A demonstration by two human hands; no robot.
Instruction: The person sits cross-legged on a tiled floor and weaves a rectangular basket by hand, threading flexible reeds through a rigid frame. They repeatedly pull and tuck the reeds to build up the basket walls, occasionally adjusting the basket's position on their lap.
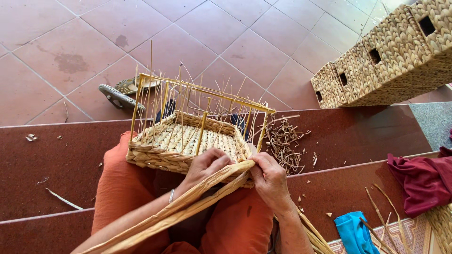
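Two bare hands work at the near rim of a half-woven basket [183, 141] resting on the person's lap, at about six o'clock from the middle of the view. At nine o'clock from the basket, a loose straw strip [63, 201] lies on the dark red step [56, 160]. The basket holds nothing; its woven base is bare and thin upright stakes [202, 127] rise around it inside a yellow rod frame [207, 91]. The left hand [207, 164] has its fingers curled down onto the rim, seemingly pinching the broad flat strands [188, 207] that run toward seven o'clock. The right hand [270, 178] is clamped on the same strands at the basket's corner. At three o'clock sits a heap of trimmed scraps [285, 141]; at one o'clock, four finished woven baskets [391, 56] stand stacked in a row on the tiled floor [226, 33], their insides hidden.
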